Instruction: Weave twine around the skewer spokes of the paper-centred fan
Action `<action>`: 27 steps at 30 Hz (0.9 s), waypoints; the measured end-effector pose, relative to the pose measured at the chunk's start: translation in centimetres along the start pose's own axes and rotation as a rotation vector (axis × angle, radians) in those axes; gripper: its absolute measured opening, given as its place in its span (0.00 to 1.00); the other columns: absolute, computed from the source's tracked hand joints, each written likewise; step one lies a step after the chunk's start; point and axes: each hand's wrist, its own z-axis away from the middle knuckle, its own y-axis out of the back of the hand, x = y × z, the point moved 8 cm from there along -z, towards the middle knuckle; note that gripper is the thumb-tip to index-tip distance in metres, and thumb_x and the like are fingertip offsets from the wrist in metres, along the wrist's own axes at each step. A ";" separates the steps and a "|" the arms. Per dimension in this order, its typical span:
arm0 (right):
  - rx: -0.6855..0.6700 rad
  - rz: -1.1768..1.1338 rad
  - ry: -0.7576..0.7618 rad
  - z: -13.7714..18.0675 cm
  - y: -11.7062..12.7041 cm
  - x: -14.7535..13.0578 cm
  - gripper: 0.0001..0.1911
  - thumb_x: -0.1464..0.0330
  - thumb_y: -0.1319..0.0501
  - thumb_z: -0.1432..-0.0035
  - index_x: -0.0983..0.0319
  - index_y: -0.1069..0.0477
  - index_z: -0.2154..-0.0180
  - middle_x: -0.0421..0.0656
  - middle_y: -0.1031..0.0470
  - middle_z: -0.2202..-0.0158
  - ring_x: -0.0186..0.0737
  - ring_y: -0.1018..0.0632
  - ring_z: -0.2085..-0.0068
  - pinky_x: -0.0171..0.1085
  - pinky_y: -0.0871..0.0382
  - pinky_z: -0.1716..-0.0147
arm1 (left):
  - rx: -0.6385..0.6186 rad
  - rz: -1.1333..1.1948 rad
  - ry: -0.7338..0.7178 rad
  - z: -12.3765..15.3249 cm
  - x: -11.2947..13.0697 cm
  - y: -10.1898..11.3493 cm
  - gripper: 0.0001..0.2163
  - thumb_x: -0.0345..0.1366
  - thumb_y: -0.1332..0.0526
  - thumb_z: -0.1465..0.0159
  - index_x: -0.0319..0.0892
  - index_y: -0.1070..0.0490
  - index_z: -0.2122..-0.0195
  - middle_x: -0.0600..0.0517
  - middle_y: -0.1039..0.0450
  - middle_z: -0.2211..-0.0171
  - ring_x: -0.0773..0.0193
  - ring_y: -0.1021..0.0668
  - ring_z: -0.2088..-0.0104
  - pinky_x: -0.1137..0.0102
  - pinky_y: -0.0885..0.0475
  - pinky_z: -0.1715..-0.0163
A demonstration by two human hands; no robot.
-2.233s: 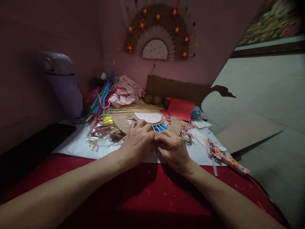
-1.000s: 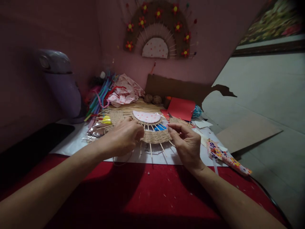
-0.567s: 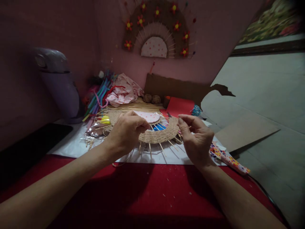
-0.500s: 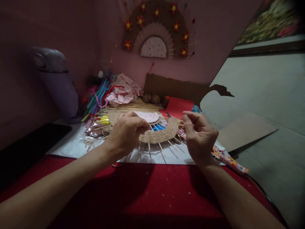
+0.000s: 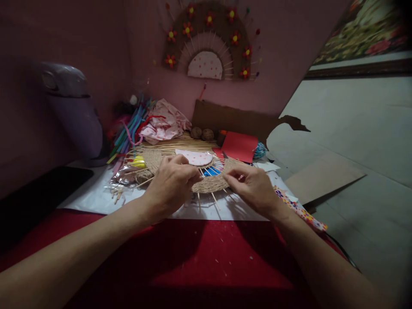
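A half-ring woven of tan twine (image 5: 209,185) lies on thin wooden sticks (image 5: 215,201) that fan out from a pink polka-dot half-circle (image 5: 193,157). My left hand (image 5: 174,184) is closed over the left-middle part of the weave, its thumb and fingers pressed together and covering that stretch. At the right side of the weave, my right hand (image 5: 252,185) has thumb and forefinger in a pinch close to the twine. Whatever sits between the fingertips of either hand is too small or hidden to make out. Blue material (image 5: 212,171) shows between the sticks.
Behind the weave are twine balls (image 5: 207,134), red paper (image 5: 240,146), crumpled dotted cloth (image 5: 165,122) and pipe cleaners (image 5: 130,128). A purple bottle (image 5: 75,113) and dark flat object (image 5: 48,197) stand left. Brown cardboard (image 5: 234,121) leans on the wall, beneath a flowered half-ring decoration (image 5: 209,32).
My right hand has come in leftward and down, from beyond the weave's right edge to its woven band. My left hand stays over the weave, and the view has shifted slightly.
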 end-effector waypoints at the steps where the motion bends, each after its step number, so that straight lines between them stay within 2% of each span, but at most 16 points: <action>1: -0.059 0.021 0.059 0.2 -0.8 -0.4 0.06 0.70 0.42 0.46 0.61 0.29 0.74 0.41 0.28 0.72 0.37 0.29 0.69 0.36 0.37 0.68 | -0.010 -0.011 -0.002 0.0 0.1 -0.1 0.09 0.32 0.42 0.40 0.41 0.26 0.76 0.49 0.29 0.73 0.61 0.30 0.67 0.62 0.40 0.62; 3: -0.122 0.041 0.159 0.8 -1.9 -1.1 0.04 0.72 0.42 0.48 0.60 0.29 0.70 0.42 0.28 0.68 0.40 0.29 0.63 0.39 0.37 0.63 | -0.023 -0.021 0.003 0.1 0.1 -0.2 0.07 0.33 0.40 0.42 0.42 0.26 0.77 0.49 0.29 0.73 0.61 0.30 0.66 0.61 0.39 0.61; 6: -0.136 0.091 0.244 1.5 -2.7 -1.8 0.06 0.73 0.42 0.48 0.59 0.29 0.66 0.44 0.28 0.63 0.43 0.31 0.59 0.43 0.39 0.58 | -0.012 -0.017 0.048 0.1 -0.2 -0.2 0.06 0.35 0.37 0.45 0.42 0.27 0.77 0.50 0.29 0.72 0.61 0.29 0.66 0.62 0.39 0.60; 11: -0.155 0.187 0.329 2.0 -3.4 -2.6 0.06 0.71 0.42 0.46 0.60 0.29 0.64 0.45 0.28 0.63 0.44 0.32 0.59 0.43 0.41 0.59 | 0.021 -0.001 0.109 0.0 -0.5 -0.2 0.04 0.32 0.36 0.46 0.41 0.27 0.78 0.50 0.29 0.74 0.61 0.30 0.67 0.63 0.38 0.62; 21: -0.129 0.281 0.370 2.1 -3.6 -2.9 0.06 0.71 0.45 0.44 0.62 0.29 0.69 0.46 0.27 0.66 0.44 0.32 0.61 0.43 0.43 0.60 | 0.064 0.087 0.100 0.0 -0.1 -0.1 0.03 0.30 0.37 0.46 0.41 0.27 0.76 0.50 0.29 0.74 0.61 0.30 0.67 0.64 0.37 0.64; 27: -0.144 0.255 0.392 2.3 -3.5 -3.4 0.07 0.71 0.45 0.44 0.62 0.29 0.70 0.45 0.27 0.66 0.44 0.32 0.61 0.43 0.43 0.60 | -0.002 0.107 0.036 0.2 0.5 -1.2 0.06 0.26 0.41 0.45 0.41 0.26 0.75 0.50 0.29 0.74 0.61 0.30 0.66 0.65 0.36 0.64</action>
